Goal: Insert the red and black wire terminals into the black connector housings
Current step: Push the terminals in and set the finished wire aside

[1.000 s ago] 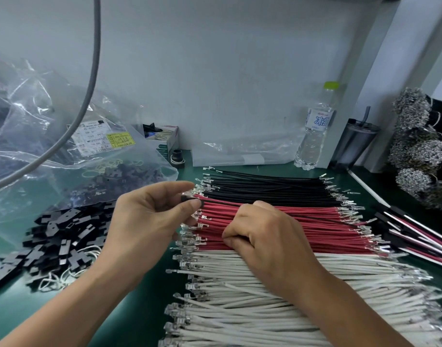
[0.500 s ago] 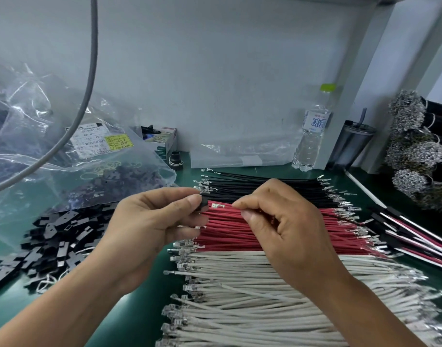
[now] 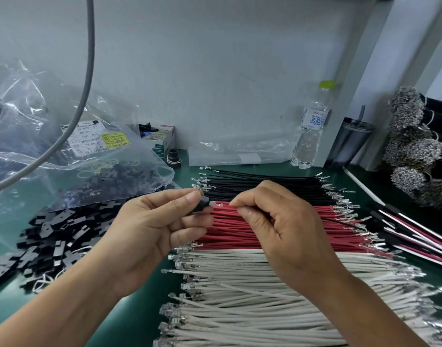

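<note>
Above the row of red wires [image 3: 277, 229], both hands are working close together over the green bench [image 3: 144, 304]. The left hand [image 3: 149, 229] is curling its thumb and forefinger around a small black connector housing [image 3: 201, 204], pinching it just left of the red row's near end, with the other fingers folded loosely beneath. The right hand [image 3: 285, 221] is pinching a single red wire [image 3: 223, 205] between thumb and forefinger, its remaining fingers tucked into the palm. That wire's metal terminal [image 3: 214, 203] is sitting right at the housing's open face; whether it is already inside cannot be told.

Behind the red wires, a row of black wires [image 3: 260, 182] is lying flat, their crimped terminals pointing left and right. In front of the red wires, white wires [image 3: 252, 296] are spreading toward the camera in a broad pile. Left of the red wires, loose black housings [image 3: 52, 236] are lying heaped on the bench, and farther left a clear plastic bag [image 3: 64, 156] with a printed label is slumping over more of them. Right of the red wires, finished assemblies [image 3: 415, 236] in red, black and white are lying at an angle. Well behind the black wires, a water bottle [image 3: 312, 131] and a dark tumbler [image 3: 350, 144] are standing against the wall, with a small carton [image 3: 162, 141] off to their left. A grey cable [image 3: 87, 71] is hanging across the upper left.
</note>
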Available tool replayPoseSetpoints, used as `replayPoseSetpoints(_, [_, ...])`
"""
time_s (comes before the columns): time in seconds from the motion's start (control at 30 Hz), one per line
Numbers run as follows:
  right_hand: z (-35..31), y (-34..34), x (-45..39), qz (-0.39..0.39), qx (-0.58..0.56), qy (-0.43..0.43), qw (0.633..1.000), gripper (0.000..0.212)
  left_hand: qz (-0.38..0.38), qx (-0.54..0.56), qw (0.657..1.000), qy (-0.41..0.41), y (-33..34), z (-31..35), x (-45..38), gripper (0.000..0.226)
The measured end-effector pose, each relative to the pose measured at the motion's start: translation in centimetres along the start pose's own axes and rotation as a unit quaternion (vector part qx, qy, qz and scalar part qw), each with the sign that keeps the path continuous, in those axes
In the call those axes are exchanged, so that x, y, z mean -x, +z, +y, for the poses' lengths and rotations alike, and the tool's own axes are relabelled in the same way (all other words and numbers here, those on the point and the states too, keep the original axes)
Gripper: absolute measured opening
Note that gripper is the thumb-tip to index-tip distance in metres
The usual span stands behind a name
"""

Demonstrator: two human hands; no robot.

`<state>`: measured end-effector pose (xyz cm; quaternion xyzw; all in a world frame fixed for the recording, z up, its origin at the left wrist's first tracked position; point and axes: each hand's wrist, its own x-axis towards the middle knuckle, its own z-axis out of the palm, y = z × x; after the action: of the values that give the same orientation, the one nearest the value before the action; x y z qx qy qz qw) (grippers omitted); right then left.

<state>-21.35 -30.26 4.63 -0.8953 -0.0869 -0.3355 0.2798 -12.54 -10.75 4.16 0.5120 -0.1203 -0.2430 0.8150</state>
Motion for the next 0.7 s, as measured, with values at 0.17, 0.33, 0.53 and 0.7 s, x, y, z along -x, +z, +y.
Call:
replayPoseSetpoints(0.17, [-0.35, 0.02, -0.06, 0.012, 0.022, -0.001, 1.000, 0.017, -0.002, 0.003, 1.000, -0.009, 0.08, 0.04, 0.05, 0.032])
replayPoseSetpoints(0.33, [-0.44, -0.07, -0.10, 0.018, 0.010, 0.009, 1.000, 0.015, -0.003, 0.008, 1.000, -0.014, 0.19, 0.02, 0.05, 0.037])
replayPoseSetpoints(0.53, [-0.87, -0.10, -0.08, 0.018, 0.052, -0.019, 0.998, 0.015, -0.007, 0.006, 1.000, -0.015, -0.04, 0.00, 0.02, 0.036])
replayPoseSetpoints(0.7, [-1.05, -0.78, -0.31, -0.001, 0.231, -0.111, 0.967, 0.011, 0.001, -0.037, 0.999, -0.011, 0.06, 0.06, 0.12, 0.038])
